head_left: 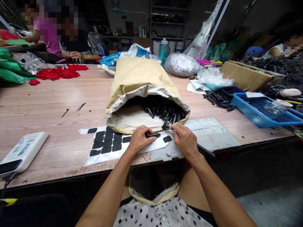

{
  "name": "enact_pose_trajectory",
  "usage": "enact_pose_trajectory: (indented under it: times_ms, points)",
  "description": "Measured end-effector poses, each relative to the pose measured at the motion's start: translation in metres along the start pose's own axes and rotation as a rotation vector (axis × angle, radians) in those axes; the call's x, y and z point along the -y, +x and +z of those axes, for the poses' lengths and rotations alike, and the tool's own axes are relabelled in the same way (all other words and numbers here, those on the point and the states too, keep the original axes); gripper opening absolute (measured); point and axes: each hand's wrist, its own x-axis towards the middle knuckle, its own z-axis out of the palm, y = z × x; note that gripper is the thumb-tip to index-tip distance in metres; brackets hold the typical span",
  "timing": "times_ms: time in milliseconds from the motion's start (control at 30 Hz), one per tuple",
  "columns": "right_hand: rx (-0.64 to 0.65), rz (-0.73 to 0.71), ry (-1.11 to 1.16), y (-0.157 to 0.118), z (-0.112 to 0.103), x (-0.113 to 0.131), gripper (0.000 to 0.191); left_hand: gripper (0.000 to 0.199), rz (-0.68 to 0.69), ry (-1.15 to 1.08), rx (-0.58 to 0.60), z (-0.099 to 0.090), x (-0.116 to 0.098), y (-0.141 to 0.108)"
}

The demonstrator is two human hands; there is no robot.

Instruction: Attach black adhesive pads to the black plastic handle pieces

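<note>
My left hand point(139, 138) is closed around a short black tube-shaped piece point(153, 135), held just above the sheet. Close beside it, my right hand point(186, 140) grips a hammer-like tool with a dark head, a thin metal shaft and a long black handle point(205, 151) passing out below the palm. Under the left hand lies a white backing sheet point(94, 161) with rows of black rounded-square stickers point(108, 143). A single black sticker point(167, 139) shows between my hands. Behind them, an open yellow woven sack point(142, 74) lies with many black tubular pieces point(165, 112) inside.
A grey flattened board point(213, 134) lies under my right hand. At the right stand a blue basket point(265, 110) and a cardboard box point(247, 74). A white power bank point(23, 153) lies left, red pieces point(58, 72) farther back. Another open sack point(153, 197) is at my lap. Co-workers sit across.
</note>
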Motion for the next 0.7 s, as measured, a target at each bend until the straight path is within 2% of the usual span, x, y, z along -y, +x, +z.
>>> enact_pose_trajectory:
  times_ms: [133,300,367,433,500,533,600,667,700]
  points:
    - [-0.025,-0.041,-0.097,-0.003,0.011,-0.007,0.025,0.016,0.019,-0.007,0.020,-0.002,-0.001,-0.002]
    - [-0.047,-0.049,-0.091,-0.006,0.014,-0.007,0.025,0.015,0.037,-0.025,0.046,-0.004,-0.002,-0.001]
    - [-0.041,-0.049,-0.087,-0.005,0.013,-0.007,0.025,0.017,0.043,-0.062,0.062,-0.009,-0.008,-0.003]
    - [-0.033,-0.047,-0.089,-0.005,0.013,-0.007,0.026,0.023,0.015,-0.189,0.121,-0.019,-0.021,-0.013]
    - [-0.028,-0.045,-0.086,-0.005,0.013,-0.007,0.026,0.030,-0.070,-0.425,0.280,-0.032,-0.039,-0.030]
    - [-0.026,-0.044,-0.082,-0.005,0.012,-0.007,0.026,0.032,-0.125,-0.564,0.413,-0.037,-0.047,-0.040]
    - [-0.022,-0.039,-0.074,-0.005,0.012,-0.006,0.026,0.039,-0.232,-0.808,0.761,-0.041,-0.059,-0.063]
    - [-0.018,-0.031,-0.069,-0.005,0.012,-0.006,0.027,0.047,-0.311,-0.916,1.087,-0.030,-0.059,-0.084]
    - [-0.016,-0.029,-0.069,-0.005,0.011,-0.006,0.027,0.049,-0.342,-0.910,1.185,-0.019,-0.053,-0.092]
